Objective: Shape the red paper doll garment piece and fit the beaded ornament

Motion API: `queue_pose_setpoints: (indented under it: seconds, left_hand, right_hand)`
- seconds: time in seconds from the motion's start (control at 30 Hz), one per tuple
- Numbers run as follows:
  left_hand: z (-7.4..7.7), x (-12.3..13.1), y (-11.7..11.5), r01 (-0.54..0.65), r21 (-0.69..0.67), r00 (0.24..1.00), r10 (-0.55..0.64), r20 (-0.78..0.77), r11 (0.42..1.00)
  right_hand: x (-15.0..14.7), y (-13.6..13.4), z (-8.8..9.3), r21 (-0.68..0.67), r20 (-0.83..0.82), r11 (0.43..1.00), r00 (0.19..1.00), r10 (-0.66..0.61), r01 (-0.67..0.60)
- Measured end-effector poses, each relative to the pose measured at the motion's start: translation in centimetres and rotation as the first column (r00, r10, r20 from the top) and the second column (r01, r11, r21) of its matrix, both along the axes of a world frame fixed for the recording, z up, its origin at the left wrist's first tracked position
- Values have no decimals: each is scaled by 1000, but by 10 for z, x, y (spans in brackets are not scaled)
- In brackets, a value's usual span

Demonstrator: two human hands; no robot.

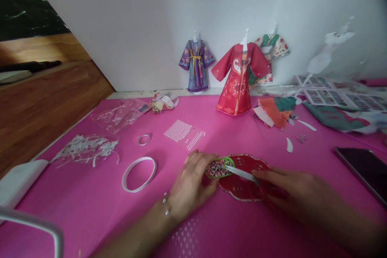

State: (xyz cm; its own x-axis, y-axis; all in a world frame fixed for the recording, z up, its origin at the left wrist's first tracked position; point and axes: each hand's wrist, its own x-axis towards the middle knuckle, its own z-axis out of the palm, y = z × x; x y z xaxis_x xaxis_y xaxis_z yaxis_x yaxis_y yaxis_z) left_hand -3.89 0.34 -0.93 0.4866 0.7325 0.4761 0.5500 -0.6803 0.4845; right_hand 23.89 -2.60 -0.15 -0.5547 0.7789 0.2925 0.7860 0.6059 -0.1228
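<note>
Pinching a white tweezer-like tool (242, 173), the right hand (287, 191) works over a red paper garment piece (244, 187) lying flat on the pink mat (90, 209), while the left hand (189, 185) steadies a green bead tray (218, 168); three dressed paper robes (237, 80) stand finished behind.

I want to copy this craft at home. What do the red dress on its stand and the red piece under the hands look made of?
Red dress: likely printed paper, matte, with stiff flat folds. Red piece: seemingly the same paper, flat, with a printed pattern and trimmed edge.
</note>
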Motion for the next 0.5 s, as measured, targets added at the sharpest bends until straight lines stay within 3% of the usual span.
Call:
queue_pose_setpoints:
  seconds: [0.5]
  left_hand:
    - [-1,-1,0,-6,3,1000,6,-8,1000]
  right_hand:
    - [0,-1,-1,-42,-5,999,999,-31,31]
